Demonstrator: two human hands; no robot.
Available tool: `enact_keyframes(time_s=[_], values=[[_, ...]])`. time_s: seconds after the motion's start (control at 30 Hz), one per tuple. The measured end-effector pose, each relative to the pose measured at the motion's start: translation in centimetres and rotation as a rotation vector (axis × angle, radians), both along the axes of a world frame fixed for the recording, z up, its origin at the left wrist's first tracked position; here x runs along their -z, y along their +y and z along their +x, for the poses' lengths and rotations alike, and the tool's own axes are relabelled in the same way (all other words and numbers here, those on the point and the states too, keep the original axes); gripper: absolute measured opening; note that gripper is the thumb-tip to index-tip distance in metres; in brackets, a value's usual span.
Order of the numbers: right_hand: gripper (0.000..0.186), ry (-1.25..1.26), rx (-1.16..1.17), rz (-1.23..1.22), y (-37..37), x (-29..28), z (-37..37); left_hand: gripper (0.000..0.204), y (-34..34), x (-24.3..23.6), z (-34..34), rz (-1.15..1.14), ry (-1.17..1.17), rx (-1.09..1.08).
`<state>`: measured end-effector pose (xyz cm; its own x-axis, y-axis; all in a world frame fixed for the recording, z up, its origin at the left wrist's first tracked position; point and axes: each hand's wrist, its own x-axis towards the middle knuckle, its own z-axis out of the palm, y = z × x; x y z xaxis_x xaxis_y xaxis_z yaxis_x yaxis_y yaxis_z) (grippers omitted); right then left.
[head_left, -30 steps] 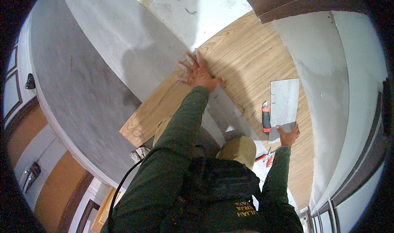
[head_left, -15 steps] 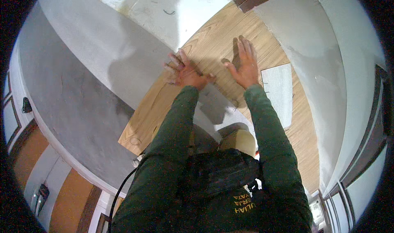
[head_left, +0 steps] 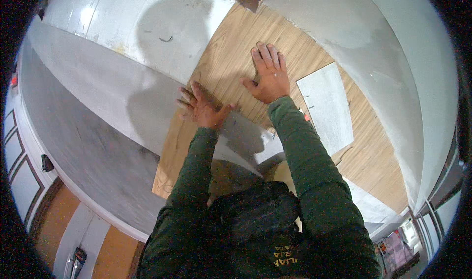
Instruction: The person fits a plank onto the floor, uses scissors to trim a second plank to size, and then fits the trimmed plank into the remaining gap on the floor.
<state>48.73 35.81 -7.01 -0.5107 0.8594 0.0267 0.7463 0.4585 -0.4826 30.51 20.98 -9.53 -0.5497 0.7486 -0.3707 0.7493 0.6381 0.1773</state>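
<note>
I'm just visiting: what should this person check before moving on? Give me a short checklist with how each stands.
1. Left hand free of tools: ok, fingers spread over the wood-look plank.
2. Right hand free of tools: ok, fingers spread.
3. Pale grey piece clear of both hands: ok.
4. Red object beside the right sleeve safely placed: cannot tell, mostly hidden.
5. Plank flat throughout: cannot tell, partly covered.

Single head-worn fisheye view — downward, from close above the hands [head_left: 273,84]
</note>
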Motion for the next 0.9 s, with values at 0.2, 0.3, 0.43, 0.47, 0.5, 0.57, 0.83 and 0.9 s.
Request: enact_keyframes(time_s=[0.2,0.3,0.43,0.47,0.5,0.57,0.83,0.9], values=[[0.084,0.053,0.02,0.0,-0.1,0.4,0.9,0.144,-2.4,-3.1,-0.7,0.085,-0.052,0.141],[0.084,0.068,0.021,0.009,-0.1,0.4,1.0,0.14,-1.9,-4.5,-0.8,0.058,-0.084,0.169],[0.083,0.076,0.016,0.003,0.0,-0.1,-0.1,0.138,-3.2,-2.3,-2.7,0.176,-0.071,0.244],[0.083,0.054,0.019,0.011,0.0,0.1,0.3,0.138,-2.8,-2.4,-2.3,0.168,-0.083,0.232],[0.084,0.033,0.022,0.018,0.0,0.4,0.6,0.138,-2.4,-2.6,-1.9,0.16,-0.094,0.22],[0.084,0.007,0.02,0.021,0.0,0.5,0.8,0.137,-2.2,-2.6,-1.5,0.176,-0.096,0.215],[0.087,-0.024,0.012,0.021,0.0,0.5,0.6,0.134,-2.4,-2.5,-1.6,0.15,-0.111,0.2],[0.084,-0.002,0.024,0.012,-0.1,0.1,0.3,0.133,-2.3,-3.0,-1.6,0.153,-0.113,0.187]])
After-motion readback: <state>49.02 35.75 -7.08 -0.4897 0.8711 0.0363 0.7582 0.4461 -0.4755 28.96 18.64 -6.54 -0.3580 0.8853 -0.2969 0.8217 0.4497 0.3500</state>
